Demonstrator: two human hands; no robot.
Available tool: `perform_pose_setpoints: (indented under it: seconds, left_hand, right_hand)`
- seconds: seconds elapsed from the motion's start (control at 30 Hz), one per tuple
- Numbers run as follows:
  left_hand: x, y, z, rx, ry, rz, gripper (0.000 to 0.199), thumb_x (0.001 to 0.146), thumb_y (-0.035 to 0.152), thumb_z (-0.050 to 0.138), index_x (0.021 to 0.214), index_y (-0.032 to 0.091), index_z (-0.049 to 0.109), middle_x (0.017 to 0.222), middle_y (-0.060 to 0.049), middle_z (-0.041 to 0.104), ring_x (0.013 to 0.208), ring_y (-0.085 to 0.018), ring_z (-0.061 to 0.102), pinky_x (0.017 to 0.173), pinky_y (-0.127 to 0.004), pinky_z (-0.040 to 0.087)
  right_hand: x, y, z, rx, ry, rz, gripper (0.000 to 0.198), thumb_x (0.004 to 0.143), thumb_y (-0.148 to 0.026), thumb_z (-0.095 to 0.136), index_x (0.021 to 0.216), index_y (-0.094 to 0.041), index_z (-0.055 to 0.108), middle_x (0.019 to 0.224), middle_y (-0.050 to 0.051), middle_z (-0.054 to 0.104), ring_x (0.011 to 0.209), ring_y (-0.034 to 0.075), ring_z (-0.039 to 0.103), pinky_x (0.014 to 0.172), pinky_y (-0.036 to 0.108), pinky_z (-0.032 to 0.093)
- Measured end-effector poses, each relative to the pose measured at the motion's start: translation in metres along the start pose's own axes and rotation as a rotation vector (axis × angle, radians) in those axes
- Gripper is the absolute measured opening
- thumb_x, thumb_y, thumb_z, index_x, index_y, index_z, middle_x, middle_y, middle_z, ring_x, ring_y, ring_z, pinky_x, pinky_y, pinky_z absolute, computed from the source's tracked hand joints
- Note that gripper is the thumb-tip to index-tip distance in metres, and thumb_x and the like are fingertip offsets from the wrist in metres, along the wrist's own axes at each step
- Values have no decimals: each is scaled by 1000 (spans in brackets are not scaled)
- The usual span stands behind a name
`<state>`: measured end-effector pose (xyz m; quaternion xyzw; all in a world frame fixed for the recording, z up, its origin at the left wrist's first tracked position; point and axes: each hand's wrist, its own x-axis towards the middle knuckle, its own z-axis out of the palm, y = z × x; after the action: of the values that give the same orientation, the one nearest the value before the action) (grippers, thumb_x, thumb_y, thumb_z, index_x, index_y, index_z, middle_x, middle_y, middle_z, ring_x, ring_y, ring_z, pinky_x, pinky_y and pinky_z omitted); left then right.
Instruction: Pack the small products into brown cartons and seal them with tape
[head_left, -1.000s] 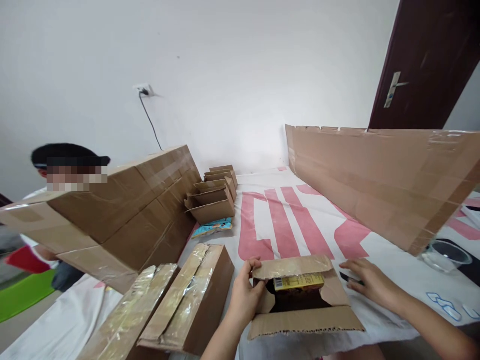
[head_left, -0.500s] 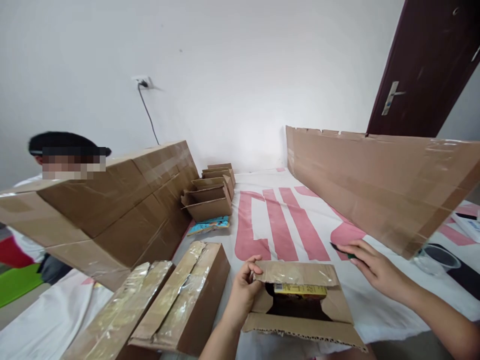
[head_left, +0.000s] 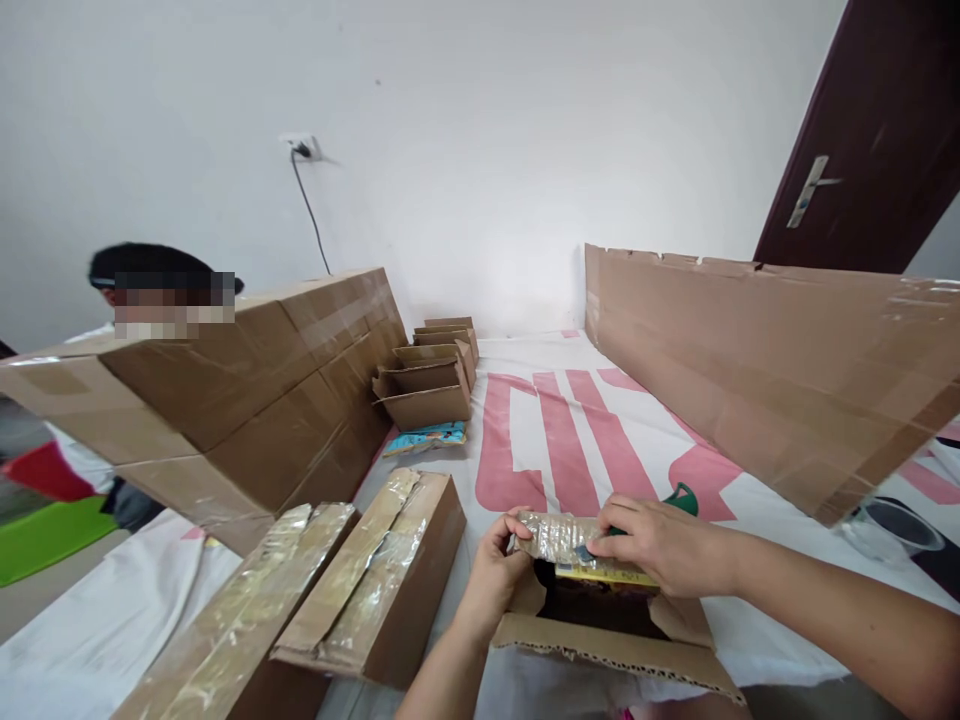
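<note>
An open cardboard box [head_left: 600, 658] is in front of me, its near flap folded out toward me. Inside it a yellow printed packet [head_left: 611, 573] shows in part. My left hand [head_left: 491, 570] pinches the left end of the far flap [head_left: 551, 538], which is covered in clear tape. My right hand [head_left: 652, 545] is closed round a green-handled knife [head_left: 682, 499]. The knife's tip rests at the taped flap, and the fingers hide most of its length.
Two taped boxes [head_left: 409, 590] lie to the left, before a tall cardboard wall [head_left: 300, 390]. Behind that wall sits a person in a black cap [head_left: 154, 265]. Further back are small open boxes [head_left: 427, 405] and a blue packet [head_left: 427, 438]. At right stand a cardboard panel [head_left: 757, 360] and a clear cup [head_left: 892, 528].
My right hand has moved left with the knife, from beside the box onto its far flap. That flap is now tipped up, showing its taped face. My left hand still holds its end.
</note>
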<state>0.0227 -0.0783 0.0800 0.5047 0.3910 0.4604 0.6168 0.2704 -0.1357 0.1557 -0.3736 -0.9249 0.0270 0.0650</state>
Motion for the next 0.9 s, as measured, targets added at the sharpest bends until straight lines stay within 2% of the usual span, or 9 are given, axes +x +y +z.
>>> perform_pose_setpoints:
  seconds: [0.13,0.23,0.43,0.53,0.63,0.77,0.9]
  left_hand:
    - [-1,5,3,11,-6,-3,22,54,23,73,67,19,56,105,-5,64,92,-19,61,76,-27,44]
    - [0,7,3,16,-9,2,22,53,23,73,66,19,55,101,-4,65,90,-19,61,76,-27,44]
    - [-2,8,8,-22,-26,-29,21,51,15,70,65,19,54,93,-1,64,82,-16,59,72,-24,43]
    - [-5,7,13,-40,-39,-48,22,50,14,70,65,19,54,90,-1,64,77,-14,59,69,-24,43]
    - [-6,5,12,-60,-34,-43,22,50,15,70,65,18,54,94,-1,63,80,-14,60,71,-24,44]
    - [-5,3,6,-76,-20,-46,20,51,14,69,66,18,55,94,-1,64,79,-13,60,69,-22,43]
    - [-4,0,6,-73,-29,-41,20,52,11,65,67,19,55,93,0,64,77,-12,59,66,-21,42]
  right_hand:
    - [3,0,-11,-18,-53,-7,39,82,-9,51,116,-24,64,100,9,60,89,21,55,73,31,47]
    - [2,3,-15,-31,-42,-18,40,81,-7,51,114,-24,64,96,8,60,86,21,55,70,30,46]
    - [6,3,12,-30,71,-69,42,84,-9,49,123,-22,58,106,12,59,94,22,54,77,35,48]
    - [18,0,20,-72,63,-88,44,83,-10,51,126,-21,56,107,13,59,96,24,52,78,37,48]
    - [24,0,9,-27,1,-52,38,86,-14,50,122,-22,60,105,12,60,92,22,55,77,35,49]
    - [11,6,-16,92,-87,-1,35,85,-10,50,113,-23,65,100,9,61,87,20,57,73,32,48]
    - [-6,6,-17,96,-75,4,38,84,-8,49,114,-24,65,101,9,61,89,20,57,72,31,46]
